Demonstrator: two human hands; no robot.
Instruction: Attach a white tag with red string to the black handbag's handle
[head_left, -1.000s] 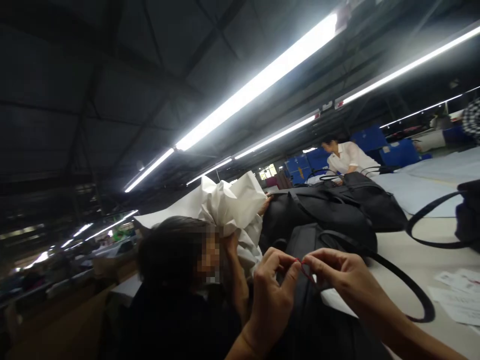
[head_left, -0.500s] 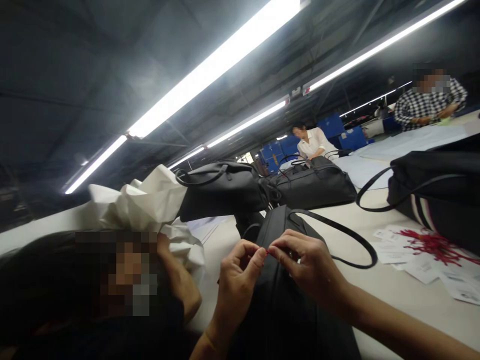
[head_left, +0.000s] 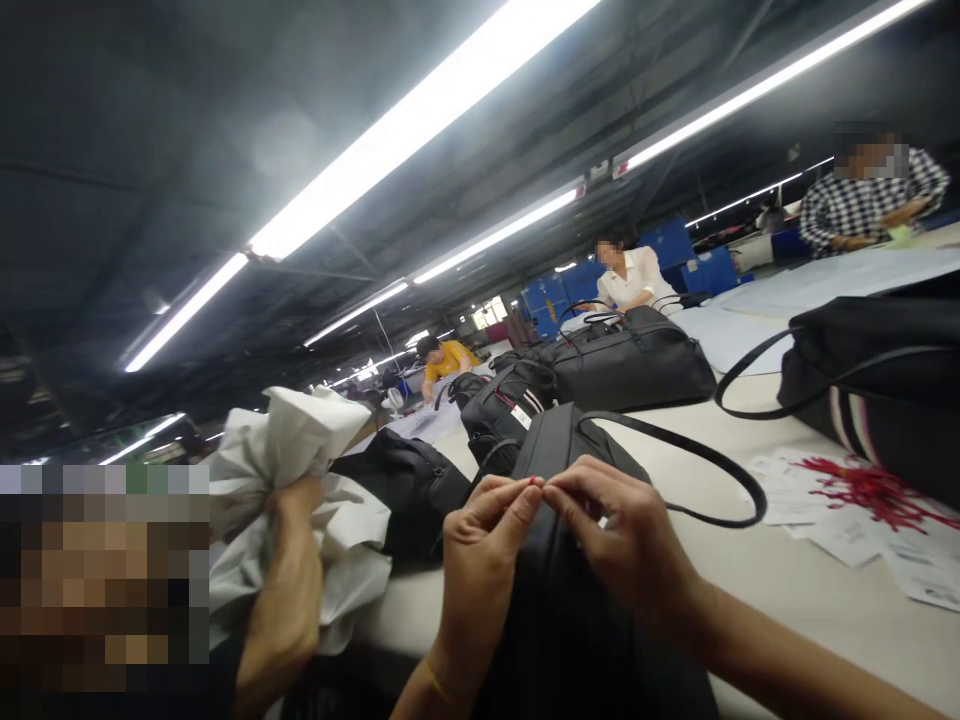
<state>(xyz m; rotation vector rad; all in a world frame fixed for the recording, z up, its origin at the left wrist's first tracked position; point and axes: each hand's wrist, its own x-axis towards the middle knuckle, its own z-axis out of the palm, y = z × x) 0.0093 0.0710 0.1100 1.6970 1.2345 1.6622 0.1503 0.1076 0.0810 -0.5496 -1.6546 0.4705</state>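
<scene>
A black bag (head_left: 559, 590) lies right in front of me, its looped handle (head_left: 701, 455) arching out to the right. Above it my left hand (head_left: 487, 540) pinches a small bit of red string (head_left: 534, 481) between thumb and forefinger. My right hand (head_left: 619, 520) meets it fingertip to fingertip, thumb and finger pressed together at the same red bit. How the string runs between the fingers is too small to make out. On the table to the right, red strings (head_left: 874, 490) lie bunched over white tags (head_left: 847, 535).
More black bags (head_left: 634, 362) stand behind, with a striped one (head_left: 892, 400) at right. At left, a person's hand (head_left: 300, 500) grips crumpled white paper (head_left: 300, 430). Other people work farther back, beside blue boxes (head_left: 709, 273).
The person at left has moved left with the white paper, and a black bag at centre left has shifted down. A person in yellow now shows behind. My hands remain pinched together.
</scene>
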